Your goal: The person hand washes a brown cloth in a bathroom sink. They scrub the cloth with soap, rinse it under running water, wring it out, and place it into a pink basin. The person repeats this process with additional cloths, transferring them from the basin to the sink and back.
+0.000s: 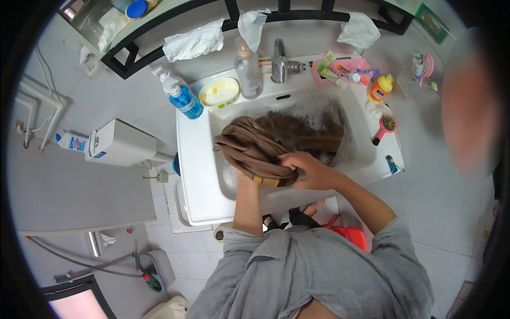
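A bunched wet brown garment is held up over the near left part of a white washbasin. My left hand is under the cloth, its fingers hidden by the folds, with the wrist showing below. At the garment's right edge, my right hand has its thumb and fingers on the fabric. A tan band runs along the lower edge of the cloth. More dark brown cloth lies in foamy water in the basin. The chrome faucet stands behind it.
Along the basin's back rim stand a blue pump bottle, a soap dish, a clear pump bottle and a pink tray of tubes. On the right are a yellow-capped bottle and a hairbrush. A black-framed shelf overhangs the back.
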`<state>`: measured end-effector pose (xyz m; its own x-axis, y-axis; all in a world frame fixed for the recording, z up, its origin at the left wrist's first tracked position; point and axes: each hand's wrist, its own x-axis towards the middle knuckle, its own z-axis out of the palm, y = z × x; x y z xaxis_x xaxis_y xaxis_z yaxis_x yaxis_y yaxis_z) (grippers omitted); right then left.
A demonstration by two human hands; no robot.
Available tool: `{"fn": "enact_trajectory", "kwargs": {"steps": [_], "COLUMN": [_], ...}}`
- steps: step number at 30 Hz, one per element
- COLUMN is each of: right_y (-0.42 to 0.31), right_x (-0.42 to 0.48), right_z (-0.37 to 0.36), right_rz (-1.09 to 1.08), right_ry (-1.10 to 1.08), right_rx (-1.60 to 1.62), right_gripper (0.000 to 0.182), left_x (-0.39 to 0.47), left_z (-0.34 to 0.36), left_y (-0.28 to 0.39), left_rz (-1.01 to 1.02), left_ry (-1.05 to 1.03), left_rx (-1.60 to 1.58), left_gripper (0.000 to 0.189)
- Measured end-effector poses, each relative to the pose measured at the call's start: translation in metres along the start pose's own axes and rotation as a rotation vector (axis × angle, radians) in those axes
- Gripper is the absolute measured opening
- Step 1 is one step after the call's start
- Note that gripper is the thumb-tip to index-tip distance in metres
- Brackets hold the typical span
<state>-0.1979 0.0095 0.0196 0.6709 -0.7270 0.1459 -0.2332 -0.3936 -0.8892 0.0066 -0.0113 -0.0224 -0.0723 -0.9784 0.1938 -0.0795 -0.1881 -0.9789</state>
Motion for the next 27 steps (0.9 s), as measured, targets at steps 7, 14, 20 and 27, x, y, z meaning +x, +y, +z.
{"fn": "enact_trajectory", "kwargs": {"steps": [7, 14, 20, 27], "right_y": [0.089, 0.076, 0.096, 0.147], "right_x": [0.046, 0.111, 0.107, 0.129], "right_z": [-0.010, 0.014, -0.016, -0.014], "right_rz": [0.628, 0.175, 0.497, 0.515], "right_ry": [0.295, 0.148, 0.418, 0.626], "right_rx": [0.925, 1.804, 1.414, 0.331], "right_gripper": [0.079, 0.072, 0.034, 0.035], "left_x": [0.013, 0.018, 0.022, 0.031], "left_z": [0.007, -0.013, -0.021, -0.045], "left_y": [0.017, 0.022, 0.034, 0.008], "left_rz": [0.002, 0.299, 0.306, 0.295], "left_ry": [0.324, 0.903, 0.918, 0.544], "left_rx": [1.794, 2.211, 2.224, 2.589], "left_gripper": [0.040, 0.045, 0.055, 0.070]}}
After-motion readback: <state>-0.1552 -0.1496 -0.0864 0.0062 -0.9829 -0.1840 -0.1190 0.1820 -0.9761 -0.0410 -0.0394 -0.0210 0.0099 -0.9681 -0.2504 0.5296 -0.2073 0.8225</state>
